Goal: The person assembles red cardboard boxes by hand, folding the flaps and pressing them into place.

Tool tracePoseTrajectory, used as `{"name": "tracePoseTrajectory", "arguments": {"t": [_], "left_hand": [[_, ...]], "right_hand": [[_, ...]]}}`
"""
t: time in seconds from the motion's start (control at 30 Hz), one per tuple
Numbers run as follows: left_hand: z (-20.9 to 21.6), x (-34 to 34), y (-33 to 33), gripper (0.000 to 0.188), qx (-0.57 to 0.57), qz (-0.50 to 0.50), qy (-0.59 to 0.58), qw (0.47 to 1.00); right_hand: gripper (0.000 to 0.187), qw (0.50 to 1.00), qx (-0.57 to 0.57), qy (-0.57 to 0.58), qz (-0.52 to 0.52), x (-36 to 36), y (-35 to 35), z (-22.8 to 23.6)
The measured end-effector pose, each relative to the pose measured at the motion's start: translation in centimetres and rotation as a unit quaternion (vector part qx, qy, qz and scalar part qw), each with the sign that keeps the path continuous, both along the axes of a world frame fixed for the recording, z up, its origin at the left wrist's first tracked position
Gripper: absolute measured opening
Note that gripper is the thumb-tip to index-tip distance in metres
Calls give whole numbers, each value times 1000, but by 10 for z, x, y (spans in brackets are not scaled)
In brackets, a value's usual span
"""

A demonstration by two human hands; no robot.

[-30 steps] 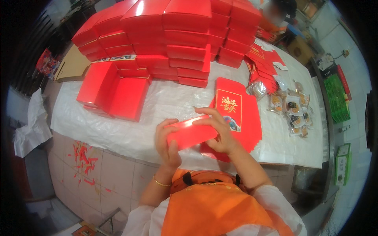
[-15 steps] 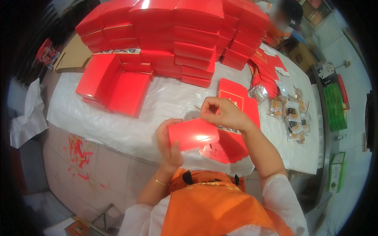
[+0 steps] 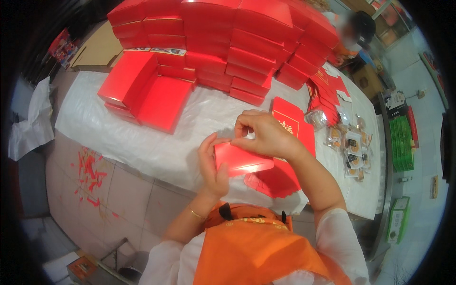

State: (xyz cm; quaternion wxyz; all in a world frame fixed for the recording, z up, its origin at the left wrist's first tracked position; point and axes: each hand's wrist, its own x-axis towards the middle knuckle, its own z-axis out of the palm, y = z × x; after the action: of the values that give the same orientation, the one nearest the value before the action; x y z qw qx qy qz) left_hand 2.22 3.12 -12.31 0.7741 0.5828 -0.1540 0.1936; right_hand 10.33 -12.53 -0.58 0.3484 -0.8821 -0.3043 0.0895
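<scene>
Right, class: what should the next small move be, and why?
Probably run the right hand along the red piece's upper edge, as its fingertips appear pinched there, near the left corner, while the left hand holds the left end.

I hold a glossy red card piece [image 3: 242, 161] in front of me, slightly tilted, its plain smooth face turned upward

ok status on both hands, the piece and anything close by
Left hand gripping red card piece by its left end. Right hand pinching at its upper edge. Flat red cartons nearby, partly hidden behind that hand.
</scene>
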Motion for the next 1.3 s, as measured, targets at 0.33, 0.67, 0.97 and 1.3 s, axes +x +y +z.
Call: {"name": "tracePoseTrajectory", "arguments": {"t": [0.33, 0.67, 0.97, 1.3], "left_hand": [[2, -2, 0, 62, 40, 32, -15, 999], [-1, 4, 6, 50, 56, 63, -14, 996], [5, 15, 7, 48, 121, 61, -76, 988], [25, 9, 7, 23, 134, 36, -101, 985]], "right_hand": [[35, 990, -107, -93, 20, -4, 26, 13], [47, 976, 17, -190, 109, -18, -3, -3], [57, 966, -23, -244, 86, -48, -29, -17], [35, 954, 81, -289, 23, -50, -27, -24]]}}
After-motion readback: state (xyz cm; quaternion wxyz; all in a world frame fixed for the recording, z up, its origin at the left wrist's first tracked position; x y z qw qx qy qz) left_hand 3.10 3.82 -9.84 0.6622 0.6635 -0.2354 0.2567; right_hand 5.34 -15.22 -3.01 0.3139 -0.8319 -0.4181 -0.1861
